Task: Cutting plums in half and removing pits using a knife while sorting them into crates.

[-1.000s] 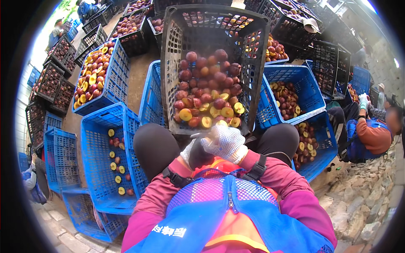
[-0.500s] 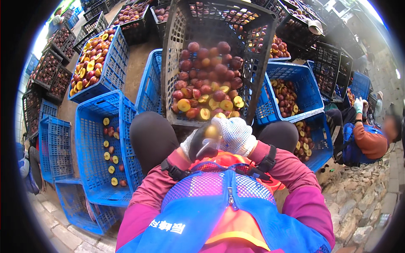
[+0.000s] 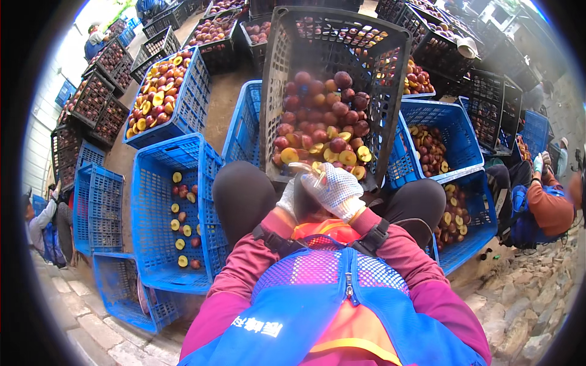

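My right hand (image 3: 337,190), in a white knit glove, is closed round a small knife (image 3: 301,167). Its short pale blade points up and left, over the near rim of a black crate (image 3: 390,122). Close beside it is my left hand (image 3: 289,199), in a glove with a white back and dark palm; its fingers are mostly hidden. The crate leans toward me between my knees. In it are whole dark-red plums (image 3: 318,100), with yellow-fleshed plum halves (image 3: 347,158) nearest my hands.
At my left, a blue crate (image 3: 160,143) holds scattered halves; a fuller one (image 3: 196,91) stands behind it. Blue crates (image 3: 470,122) with cut plums are at my right. Stacked black crates (image 3: 91,97) line the back. A co-worker (image 3: 543,204) sits at the far right.
My hands have risen toward the crate's near rim. The knife blade, earlier low between my hands, now points up and left. The plum seen between my hands no longer shows. The whole view has shifted.
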The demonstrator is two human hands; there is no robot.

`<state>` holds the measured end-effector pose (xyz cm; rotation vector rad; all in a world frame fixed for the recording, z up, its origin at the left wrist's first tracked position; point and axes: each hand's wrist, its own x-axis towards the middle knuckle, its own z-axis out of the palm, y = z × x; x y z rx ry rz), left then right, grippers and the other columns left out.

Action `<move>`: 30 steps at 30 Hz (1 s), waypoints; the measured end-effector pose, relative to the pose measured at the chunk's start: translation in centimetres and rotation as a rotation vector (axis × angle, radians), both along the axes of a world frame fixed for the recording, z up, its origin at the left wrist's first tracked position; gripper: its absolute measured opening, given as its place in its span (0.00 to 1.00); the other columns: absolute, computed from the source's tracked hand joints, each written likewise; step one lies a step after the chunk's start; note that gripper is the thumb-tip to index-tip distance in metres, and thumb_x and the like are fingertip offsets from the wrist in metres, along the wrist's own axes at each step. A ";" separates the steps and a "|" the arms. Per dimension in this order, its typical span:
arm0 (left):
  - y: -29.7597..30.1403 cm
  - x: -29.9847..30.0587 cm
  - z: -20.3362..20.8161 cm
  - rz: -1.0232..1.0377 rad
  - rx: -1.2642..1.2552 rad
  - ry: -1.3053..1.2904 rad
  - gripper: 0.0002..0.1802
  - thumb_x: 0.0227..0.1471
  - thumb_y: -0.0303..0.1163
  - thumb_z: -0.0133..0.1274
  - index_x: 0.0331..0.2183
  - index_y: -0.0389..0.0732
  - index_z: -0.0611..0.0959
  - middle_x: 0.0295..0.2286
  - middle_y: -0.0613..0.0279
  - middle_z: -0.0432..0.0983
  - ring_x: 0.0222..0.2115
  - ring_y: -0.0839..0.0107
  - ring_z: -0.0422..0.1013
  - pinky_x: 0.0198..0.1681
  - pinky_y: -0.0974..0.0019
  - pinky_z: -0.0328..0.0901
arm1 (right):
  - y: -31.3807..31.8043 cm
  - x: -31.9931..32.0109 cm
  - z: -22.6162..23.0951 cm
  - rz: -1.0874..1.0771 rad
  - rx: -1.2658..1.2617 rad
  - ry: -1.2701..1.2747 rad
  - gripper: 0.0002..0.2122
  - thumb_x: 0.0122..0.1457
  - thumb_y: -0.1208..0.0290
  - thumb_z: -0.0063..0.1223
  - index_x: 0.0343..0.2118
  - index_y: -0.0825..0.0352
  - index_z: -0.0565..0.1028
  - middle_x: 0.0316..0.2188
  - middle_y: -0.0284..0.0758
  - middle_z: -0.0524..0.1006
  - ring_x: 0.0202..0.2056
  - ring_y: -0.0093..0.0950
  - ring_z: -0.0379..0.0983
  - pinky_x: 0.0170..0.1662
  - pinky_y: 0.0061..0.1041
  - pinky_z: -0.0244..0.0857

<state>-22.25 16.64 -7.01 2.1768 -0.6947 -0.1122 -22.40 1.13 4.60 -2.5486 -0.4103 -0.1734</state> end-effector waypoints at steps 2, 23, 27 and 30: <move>-0.7 -0.2 1.3 0.033 0.129 -0.060 0.26 0.60 0.46 0.58 0.56 0.45 0.83 0.48 0.59 0.83 0.51 0.57 0.79 0.54 0.57 0.71 | -0.8 -0.3 -0.4 0.029 -0.071 -0.024 0.21 0.64 0.45 0.64 0.36 0.63 0.82 0.28 0.48 0.83 0.29 0.50 0.83 0.32 0.49 0.76; -5.9 -6.1 14.4 0.034 -0.393 0.137 0.30 0.55 0.43 0.65 0.56 0.42 0.79 0.50 0.55 0.78 0.55 0.58 0.75 0.60 0.55 0.68 | -4.5 -3.9 4.1 0.045 0.012 -0.045 0.12 0.71 0.53 0.57 0.46 0.53 0.85 0.36 0.44 0.82 0.31 0.47 0.81 0.34 0.46 0.75; -5.1 -7.4 12.5 0.031 -0.593 0.331 0.38 0.55 0.47 0.66 0.62 0.41 0.76 0.57 0.53 0.76 0.61 0.58 0.72 0.64 0.54 0.65 | -5.0 -4.8 5.1 0.080 0.020 -0.260 0.18 0.62 0.47 0.67 0.38 0.59 0.83 0.27 0.39 0.81 0.24 0.44 0.80 0.27 0.43 0.73; -5.1 -7.4 11.8 -0.010 -0.545 0.352 0.38 0.53 0.44 0.69 0.62 0.40 0.77 0.57 0.53 0.78 0.59 0.57 0.74 0.62 0.54 0.67 | -5.8 -4.8 6.1 0.120 -0.031 -0.319 0.21 0.58 0.44 0.70 0.36 0.61 0.81 0.23 0.38 0.79 0.23 0.43 0.78 0.27 0.42 0.73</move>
